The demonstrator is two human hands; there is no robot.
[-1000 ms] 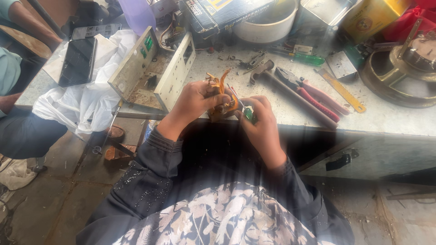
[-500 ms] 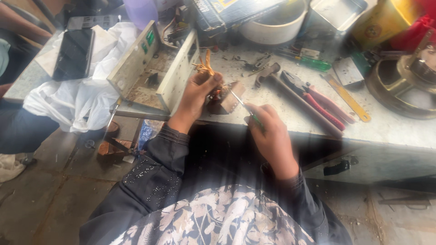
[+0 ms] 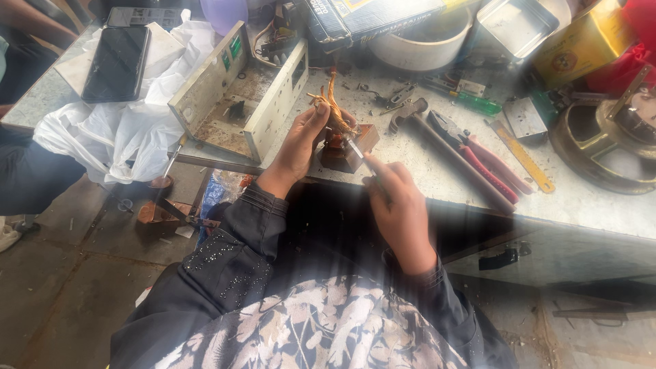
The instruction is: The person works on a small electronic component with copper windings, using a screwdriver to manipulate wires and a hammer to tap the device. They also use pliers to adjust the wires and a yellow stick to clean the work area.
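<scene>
My left hand grips a small brown transformer-like block with a bundle of copper wires sticking up from it, near the workbench's front edge. My right hand holds a thin metal blade or screwdriver, its tip against the block. Both sleeves are dark, above a floral garment.
On the grey workbench lie a hammer, red-handled pliers, a yellow ruler, a green screwdriver, an open cream metal case, a white bowl, a speaker frame, a phone and white plastic bag.
The block and wires have been lifted up and forward in my left hand. My right hand has dropped back from the block, keeping the thin tool on it.
</scene>
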